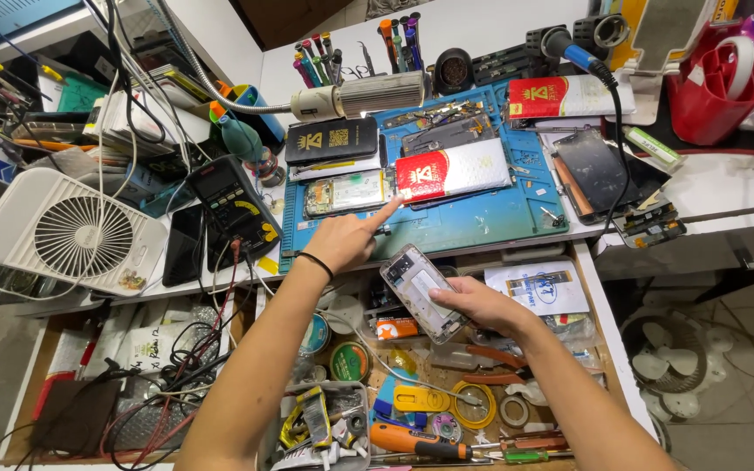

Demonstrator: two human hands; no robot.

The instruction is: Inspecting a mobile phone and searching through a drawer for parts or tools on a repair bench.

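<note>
Your right hand (480, 305), closest to you, grips an opened phone chassis (421, 292) by its lower edge, fingers curled round it, held tilted over the open drawer (592, 307) of tools. Your left hand (345, 241) holds nothing: its fingers are folded and the forefinger stretches out, its tip touching the corner of a red and white flat package (452, 170) on the blue work mat (482, 222). Just left of that fingertip lies a bare phone (346, 192); a multimeter (236, 206) and a white fan (67, 231) sit further left.
</note>
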